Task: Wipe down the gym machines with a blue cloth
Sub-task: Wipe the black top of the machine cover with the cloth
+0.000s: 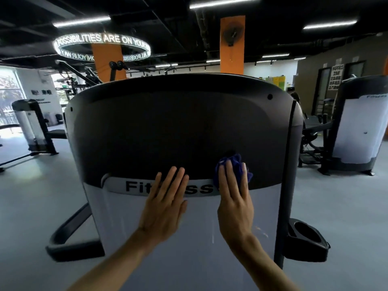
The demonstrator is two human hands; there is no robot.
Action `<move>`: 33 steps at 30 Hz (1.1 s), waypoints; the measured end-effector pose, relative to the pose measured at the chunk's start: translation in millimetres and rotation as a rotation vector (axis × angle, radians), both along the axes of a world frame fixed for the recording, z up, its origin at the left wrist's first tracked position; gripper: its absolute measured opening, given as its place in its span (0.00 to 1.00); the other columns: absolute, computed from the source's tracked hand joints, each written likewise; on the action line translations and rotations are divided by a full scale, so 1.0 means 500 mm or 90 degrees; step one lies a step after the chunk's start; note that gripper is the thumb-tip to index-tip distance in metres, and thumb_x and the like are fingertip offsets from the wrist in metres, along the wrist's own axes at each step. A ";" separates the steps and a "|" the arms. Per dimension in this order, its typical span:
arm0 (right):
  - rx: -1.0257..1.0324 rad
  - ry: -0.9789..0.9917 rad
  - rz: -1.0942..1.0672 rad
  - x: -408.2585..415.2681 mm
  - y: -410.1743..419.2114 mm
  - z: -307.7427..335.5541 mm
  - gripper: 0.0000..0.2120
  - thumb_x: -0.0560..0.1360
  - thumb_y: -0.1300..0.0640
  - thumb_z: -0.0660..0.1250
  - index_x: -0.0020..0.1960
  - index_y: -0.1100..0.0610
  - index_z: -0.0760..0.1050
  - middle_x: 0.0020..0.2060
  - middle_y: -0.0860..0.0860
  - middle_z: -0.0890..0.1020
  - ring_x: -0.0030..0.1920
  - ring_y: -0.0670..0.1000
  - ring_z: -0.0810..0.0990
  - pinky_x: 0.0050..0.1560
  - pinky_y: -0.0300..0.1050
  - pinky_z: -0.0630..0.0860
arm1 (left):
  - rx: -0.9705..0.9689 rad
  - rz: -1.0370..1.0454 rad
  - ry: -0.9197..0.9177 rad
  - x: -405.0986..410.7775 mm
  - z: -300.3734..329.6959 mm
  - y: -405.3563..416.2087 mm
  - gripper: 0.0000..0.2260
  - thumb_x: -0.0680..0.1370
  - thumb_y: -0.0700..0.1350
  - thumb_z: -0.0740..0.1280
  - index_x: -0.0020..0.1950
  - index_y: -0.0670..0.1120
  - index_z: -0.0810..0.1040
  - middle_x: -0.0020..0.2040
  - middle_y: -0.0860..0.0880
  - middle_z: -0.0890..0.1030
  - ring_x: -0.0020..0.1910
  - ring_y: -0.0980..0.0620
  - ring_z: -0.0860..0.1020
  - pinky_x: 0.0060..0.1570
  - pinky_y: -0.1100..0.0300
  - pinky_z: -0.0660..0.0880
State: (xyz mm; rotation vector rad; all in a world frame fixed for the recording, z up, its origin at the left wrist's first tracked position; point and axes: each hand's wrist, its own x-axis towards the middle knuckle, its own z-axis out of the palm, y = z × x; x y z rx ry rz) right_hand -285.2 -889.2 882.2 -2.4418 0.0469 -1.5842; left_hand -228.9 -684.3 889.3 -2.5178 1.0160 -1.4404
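The right grip (234, 198) lies flat, fingers straight and together, pressing the blue cloth (237, 164) against the machine's shroud (178, 122). The left grip (165, 202) rests bare beside it, fingers straight and slightly spread over the "Fitness" label (134, 185). Both forearms reach up from the bottom edge. A black cup holder (304, 238) on the machine's right side looks dark inside; contents cannot be told. The cloth bunches out beyond the right fingertips, at the edge between dark panel and pale cover.

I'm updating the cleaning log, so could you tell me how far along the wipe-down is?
Done: nothing shows as finished. In hand: the right hand presses the blue cloth on this machine's dark cover; the left hand rests flat beside it. Left: the machine at right looks untouched.
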 end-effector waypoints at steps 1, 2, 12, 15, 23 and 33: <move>-0.048 0.011 0.013 0.001 0.011 0.004 0.44 0.66 0.77 0.68 0.80 0.57 0.63 0.81 0.52 0.59 0.82 0.60 0.52 0.73 0.60 0.66 | 0.003 0.010 0.006 -0.001 -0.008 -0.003 0.28 0.86 0.52 0.54 0.83 0.38 0.58 0.84 0.39 0.54 0.84 0.39 0.53 0.77 0.34 0.60; -0.106 0.028 0.032 0.002 0.024 0.010 0.43 0.67 0.74 0.68 0.80 0.56 0.63 0.81 0.52 0.59 0.82 0.59 0.52 0.73 0.60 0.64 | 0.000 0.023 0.011 -0.001 -0.011 -0.008 0.30 0.86 0.53 0.55 0.83 0.38 0.56 0.84 0.38 0.54 0.84 0.39 0.52 0.78 0.34 0.59; -0.064 0.054 0.012 -0.034 -0.044 -0.005 0.43 0.69 0.79 0.67 0.80 0.59 0.63 0.80 0.54 0.63 0.81 0.62 0.56 0.70 0.55 0.68 | -0.047 -0.031 0.032 -0.003 -0.014 0.065 0.28 0.84 0.49 0.60 0.82 0.39 0.62 0.84 0.41 0.59 0.84 0.43 0.55 0.79 0.37 0.59; -0.050 0.038 0.031 -0.019 0.028 -0.005 0.41 0.70 0.79 0.64 0.80 0.59 0.62 0.80 0.54 0.63 0.82 0.61 0.54 0.68 0.55 0.69 | -0.080 -0.035 0.047 -0.004 -0.023 0.094 0.28 0.83 0.47 0.63 0.82 0.40 0.63 0.80 0.39 0.64 0.81 0.40 0.61 0.78 0.37 0.61; -0.236 0.103 0.116 0.035 0.175 0.032 0.30 0.79 0.66 0.51 0.81 0.56 0.59 0.81 0.51 0.60 0.83 0.56 0.49 0.81 0.55 0.49 | -0.119 -0.075 0.053 0.000 -0.029 0.132 0.29 0.79 0.41 0.68 0.79 0.36 0.67 0.77 0.38 0.66 0.79 0.39 0.63 0.80 0.47 0.60; -0.045 0.013 0.026 0.020 0.177 -0.015 0.42 0.71 0.78 0.64 0.81 0.55 0.59 0.81 0.51 0.60 0.83 0.59 0.49 0.77 0.61 0.55 | -0.138 -0.062 0.068 0.038 -0.053 0.215 0.27 0.83 0.47 0.60 0.82 0.41 0.63 0.79 0.39 0.62 0.78 0.37 0.63 0.74 0.35 0.68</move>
